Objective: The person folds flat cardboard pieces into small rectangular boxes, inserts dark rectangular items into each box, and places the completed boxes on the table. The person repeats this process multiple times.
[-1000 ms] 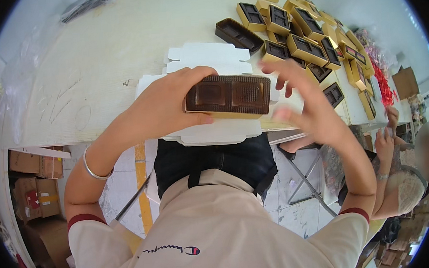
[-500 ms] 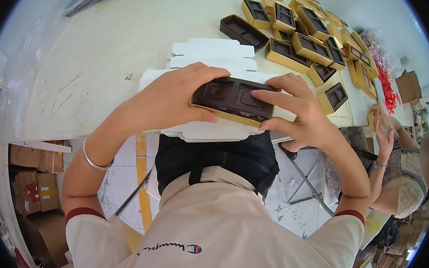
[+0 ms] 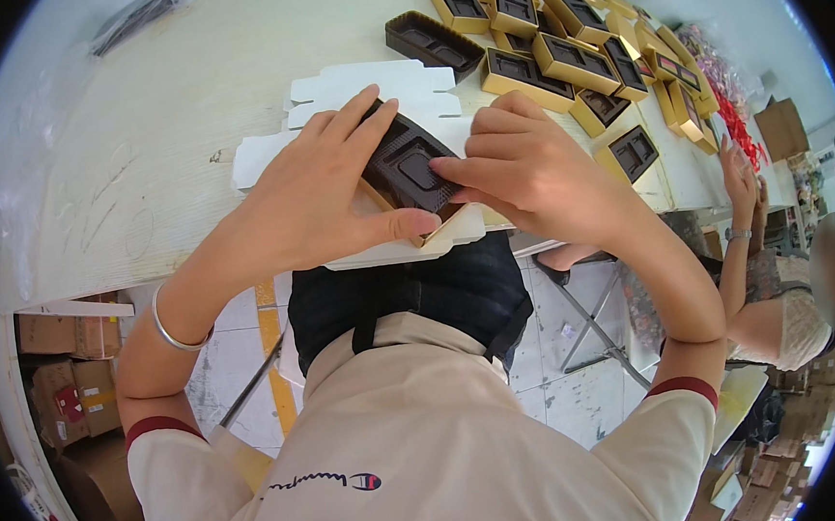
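Observation:
A gold box with a dark brown plastic tray insert (image 3: 409,169) lies tilted between my hands, over flat white cardboard blanks (image 3: 366,82). My left hand (image 3: 320,185) is wrapped round the box's left side, thumb along the near edge and fingertips at the far end. At the near right corner, my right hand (image 3: 526,156) has its thumb and forefinger pinched on the edge of the tray insert, the other fingers curled. A loose dark brown tray (image 3: 433,44) rests on the table just beyond the blanks.
Several gold boxes with dark inserts (image 3: 573,61) are heaped at the far right, one box (image 3: 628,156) lying closer. Red ribbon strands (image 3: 736,132) lie beyond them. A co-worker's hand (image 3: 739,180) is raised at the right. Cardboard boxes (image 3: 68,391) fill the shelf below left.
The box has turned so its right end points toward me. My left hand has spread over its left side, and my right fingers have drawn into a pinch at its corner.

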{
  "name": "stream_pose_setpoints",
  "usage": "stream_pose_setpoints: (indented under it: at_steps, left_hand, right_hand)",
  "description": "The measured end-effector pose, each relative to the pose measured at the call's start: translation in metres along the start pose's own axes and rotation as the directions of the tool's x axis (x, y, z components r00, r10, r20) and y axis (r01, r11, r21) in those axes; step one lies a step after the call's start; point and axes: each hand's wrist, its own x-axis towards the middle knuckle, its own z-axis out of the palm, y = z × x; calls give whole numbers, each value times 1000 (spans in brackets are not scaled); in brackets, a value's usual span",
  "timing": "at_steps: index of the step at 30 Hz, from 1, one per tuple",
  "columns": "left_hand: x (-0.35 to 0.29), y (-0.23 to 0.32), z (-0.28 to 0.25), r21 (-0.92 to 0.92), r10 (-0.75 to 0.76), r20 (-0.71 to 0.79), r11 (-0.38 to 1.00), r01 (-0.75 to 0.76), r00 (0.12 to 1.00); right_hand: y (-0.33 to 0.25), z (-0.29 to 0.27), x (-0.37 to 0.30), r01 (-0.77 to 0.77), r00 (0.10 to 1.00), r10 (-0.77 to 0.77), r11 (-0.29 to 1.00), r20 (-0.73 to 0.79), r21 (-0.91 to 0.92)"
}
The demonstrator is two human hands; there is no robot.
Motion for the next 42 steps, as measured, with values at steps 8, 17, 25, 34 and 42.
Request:
stream_pose_setpoints:
  at_steps: [8, 17, 25, 34, 42]
  left_hand:
    - [-5, 16, 1, 214, -43, -53, 975, 53, 998]
    - [-10, 16, -23, 328, 58, 57, 942, -73, 997]
    - [-9, -9, -3, 166, 118, 93, 977, -132, 989]
    - [-30, -19, -20, -121, 127, -330, 977, -176, 935]
    - [-36, -3, -21, 52, 138, -28, 989, -136, 990]
  right_hand:
    - [-9, -6, 1, -171, 983, 170, 985, 74, 3]
    - [-25, 20, -16, -356, 927, 365, 928, -81, 105]
    - [-47, 43, -24, -372, 924, 356, 922, -142, -109]
    - [10, -9, -32, -402, 874, 409, 912, -262, 83]
    - [108, -67, -5, -345, 897, 191, 866, -398, -361]
